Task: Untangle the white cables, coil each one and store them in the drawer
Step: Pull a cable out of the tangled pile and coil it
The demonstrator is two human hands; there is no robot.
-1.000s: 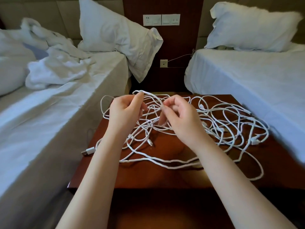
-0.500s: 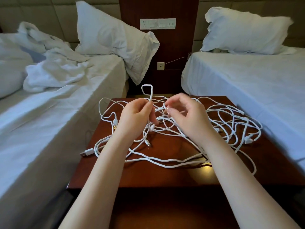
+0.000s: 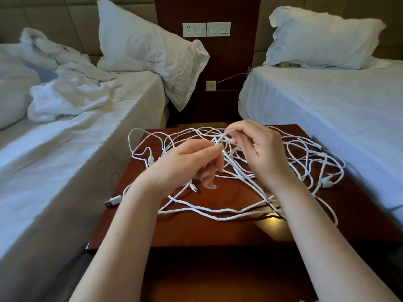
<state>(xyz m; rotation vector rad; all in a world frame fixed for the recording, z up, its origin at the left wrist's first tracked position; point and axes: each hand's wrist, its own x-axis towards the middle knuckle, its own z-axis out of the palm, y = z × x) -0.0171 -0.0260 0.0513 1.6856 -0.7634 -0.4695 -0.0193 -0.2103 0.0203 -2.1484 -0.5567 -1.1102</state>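
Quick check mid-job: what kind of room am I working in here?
Most likely a twin hotel room: a left bed and right bed in white linen, a dark wood nightstand between them, and a switch and socket panel on the wall behind.

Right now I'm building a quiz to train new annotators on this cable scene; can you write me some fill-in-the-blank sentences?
1. The left hand and right hand both pinch the white cables; the ____ one is farther from the camera.
2. The USB plug pokes past the nightstand's ____ edge.
3. The smooth, made bed stands on the nightstand's ____ side.
Missing words: right; left; right.
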